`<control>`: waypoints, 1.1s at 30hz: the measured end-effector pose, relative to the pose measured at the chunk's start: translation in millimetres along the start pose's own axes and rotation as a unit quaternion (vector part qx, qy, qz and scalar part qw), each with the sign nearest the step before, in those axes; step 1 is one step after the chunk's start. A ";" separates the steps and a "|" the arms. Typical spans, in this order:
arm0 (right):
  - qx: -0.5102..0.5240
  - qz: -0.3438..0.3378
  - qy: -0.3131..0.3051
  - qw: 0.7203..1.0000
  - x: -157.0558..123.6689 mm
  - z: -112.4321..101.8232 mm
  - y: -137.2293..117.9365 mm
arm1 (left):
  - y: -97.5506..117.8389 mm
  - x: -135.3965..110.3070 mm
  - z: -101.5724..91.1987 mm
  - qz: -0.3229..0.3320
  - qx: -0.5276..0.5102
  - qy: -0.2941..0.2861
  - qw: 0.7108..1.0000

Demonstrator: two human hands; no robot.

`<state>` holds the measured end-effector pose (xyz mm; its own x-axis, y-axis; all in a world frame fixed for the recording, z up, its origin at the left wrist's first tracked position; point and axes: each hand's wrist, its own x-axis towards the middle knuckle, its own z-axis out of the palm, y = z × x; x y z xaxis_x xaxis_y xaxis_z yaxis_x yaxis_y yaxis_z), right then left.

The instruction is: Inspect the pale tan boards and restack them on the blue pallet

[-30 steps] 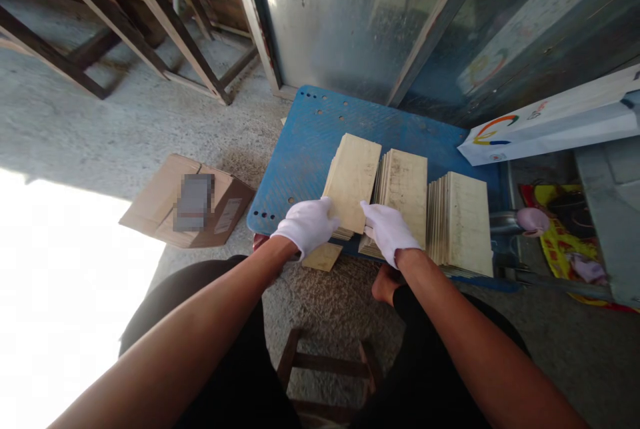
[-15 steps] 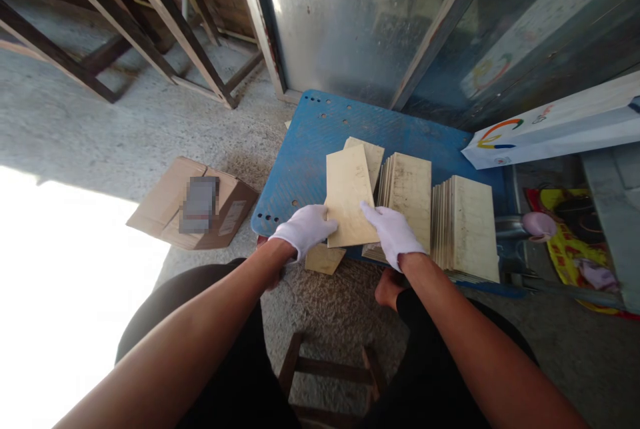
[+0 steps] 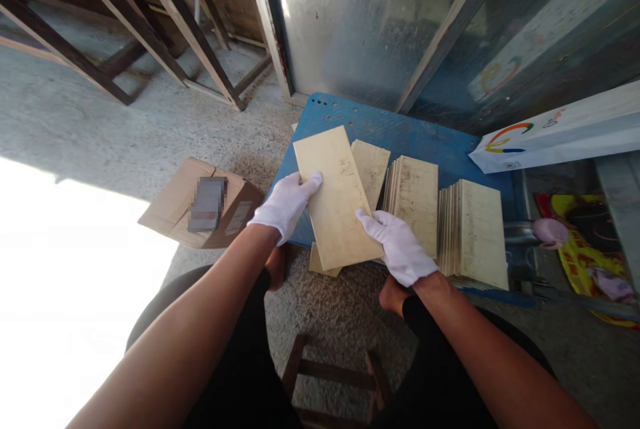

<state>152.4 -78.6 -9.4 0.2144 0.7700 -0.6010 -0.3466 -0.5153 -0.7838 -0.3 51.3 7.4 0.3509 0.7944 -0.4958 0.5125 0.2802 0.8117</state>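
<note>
Head view: holding one thin wooden panel (image 3: 340, 202) aslant between white-gloved left grip (image 3: 290, 202) and right grip (image 3: 393, 242), clamped by the left on its left edge and by the right on its lower right edge, with thumbs laid over the upper face. Seen over the near edge of the blue worktop (image 3: 385, 127).

Liable, by judgement, to slip or swing round if pinched too lightly by either grip, being held only at opposite edges. Also possible to shove the middle stack (image 3: 415, 205) askew by sweeping the right grip outward, so near in view; impossible to tell whether touching. Likewise possible to disturb the left pile (image 3: 373, 169), partly hidden behind the panel between the grips, by dragging the panel's edge across it.

By count: one panel in hand; three groups on the worktop, namely left pile, middle stack and, farther right of the right grip, right stack (image 3: 483, 235), with layers too close or hidden to number; one loose piece (image 3: 315, 261) below the left grip, of unclear support. Well left of the left grip, one cardboard box (image 3: 173, 202) under one blurred grey object (image 3: 207, 205); far right of the right grip, one white bag (image 3: 575, 135).
</note>
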 end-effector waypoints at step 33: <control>-0.120 -0.012 -0.004 0.993 -5.1 -31.1 -30.7 | -7.9 -27.7 11.4 -0.037 -0.183 -0.243 0.952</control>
<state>190.4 -78.4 12.9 0.2129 0.7849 -0.5819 -0.1136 -0.5716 -0.8126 -5.1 20.9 11.2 0.6911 0.4479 -0.5672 0.2730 0.5648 0.7787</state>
